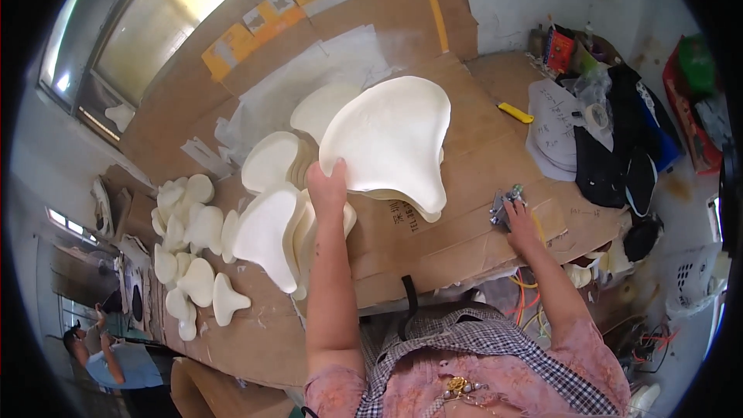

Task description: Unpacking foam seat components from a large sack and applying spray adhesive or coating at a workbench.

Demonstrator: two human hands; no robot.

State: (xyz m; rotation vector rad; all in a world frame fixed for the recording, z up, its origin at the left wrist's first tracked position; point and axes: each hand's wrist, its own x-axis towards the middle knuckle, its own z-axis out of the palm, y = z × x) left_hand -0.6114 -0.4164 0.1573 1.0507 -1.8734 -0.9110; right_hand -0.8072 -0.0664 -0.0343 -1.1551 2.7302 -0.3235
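Note:
My left hand [328, 186] grips a cream, saddle-shaped foam pad [395, 135] by its left edge, thumb on top. Edges of more pads show beneath it, and I cannot tell whether it rests on them. On the cardboard to the right, my right hand [522, 226] has its fingers over a small silver metal tool that looks like a spray gun [500, 212]; the fingers partly hide it. Stacks of similar pads stand beside my left forearm, including a near stack [267, 232] and one behind it [271, 161]. Another pad [321, 108] lies farther back.
Cardboard [472, 131] covers the table. A yellow cutter knife [515, 113] lies near grey flat templates [551, 128] and black pieces [602, 166] at right. Many loose pads [197, 282] spread over the left side. Hoses [529, 302] hang at the front edge. A person [116, 356] is far left.

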